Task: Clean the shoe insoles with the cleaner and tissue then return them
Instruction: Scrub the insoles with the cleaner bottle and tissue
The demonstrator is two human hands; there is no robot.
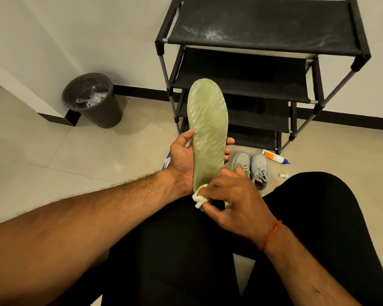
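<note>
- My left hand [184,159] is wrapped around the green insole [207,131], held upright in front of the shoe rack [263,62].
- My right hand [232,195] pinches a wad of tissue [198,198] against the insole's heel end.
- The insole looks light, thin and bendy, with a textured weave; I judge gripping mid-length is best.
- The shoes [251,166] and cleaner bottle [274,156] lie at the rack's foot.

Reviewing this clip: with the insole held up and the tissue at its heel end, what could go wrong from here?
1. The left hand grips the insole only around its lower half, so the unsupported toe end may bend under wiping.
2. The tissue in the right hand is a small wad and may shred.
3. The cleaner bottle lies uncapped on the floor beside the shoes and might leak.
</note>
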